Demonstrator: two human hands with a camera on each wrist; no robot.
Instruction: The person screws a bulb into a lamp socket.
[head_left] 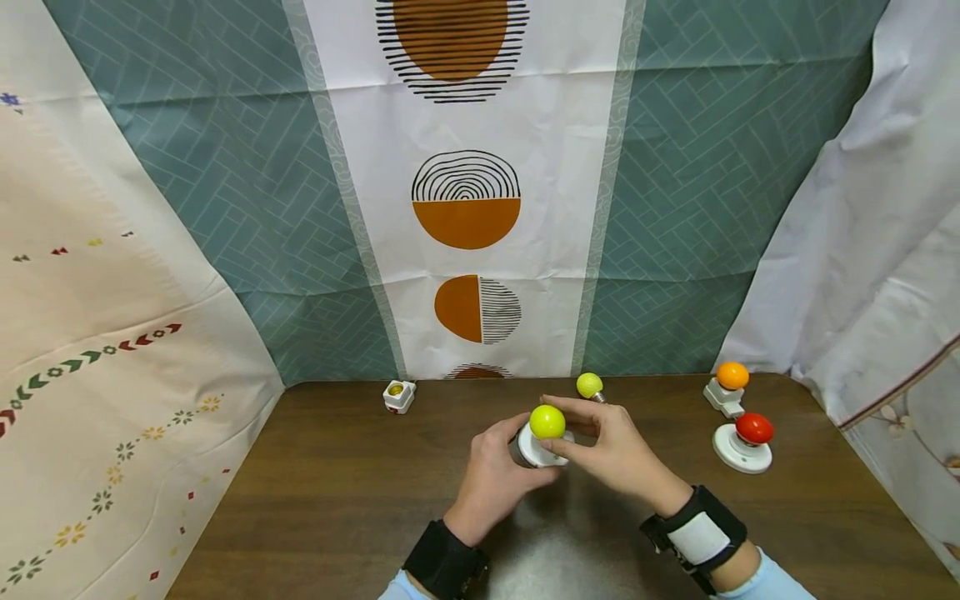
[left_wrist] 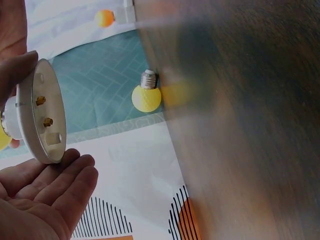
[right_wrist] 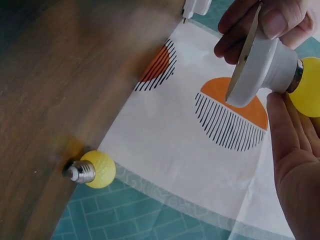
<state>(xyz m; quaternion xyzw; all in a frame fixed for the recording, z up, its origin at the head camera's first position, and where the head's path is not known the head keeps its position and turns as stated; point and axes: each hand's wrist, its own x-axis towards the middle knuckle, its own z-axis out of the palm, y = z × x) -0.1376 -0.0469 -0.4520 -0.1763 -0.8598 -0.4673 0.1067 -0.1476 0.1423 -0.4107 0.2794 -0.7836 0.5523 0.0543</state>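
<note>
My left hand (head_left: 495, 471) grips a white round-based bulb socket (head_left: 534, 451) by its rim, thumb on one side and fingers on the other. A yellow light bulb (head_left: 547, 422) sits in the socket's mouth. My right hand (head_left: 618, 450) holds this bulb between thumb and fingers. In the left wrist view, the open underside of the socket base (left_wrist: 56, 120) shows brass-coloured screws. The right wrist view shows the bulb's metal collar (right_wrist: 297, 76) at the socket's mouth, with right fingers (right_wrist: 285, 120) along its underside.
A second yellow bulb (head_left: 589, 384) lies behind my right hand, near the table's back edge. Left of it stands a small white socket (head_left: 399, 397). An orange bulb (head_left: 732, 376) in an angular white socket and a red bulb (head_left: 754, 428) in a round one stand at right.
</note>
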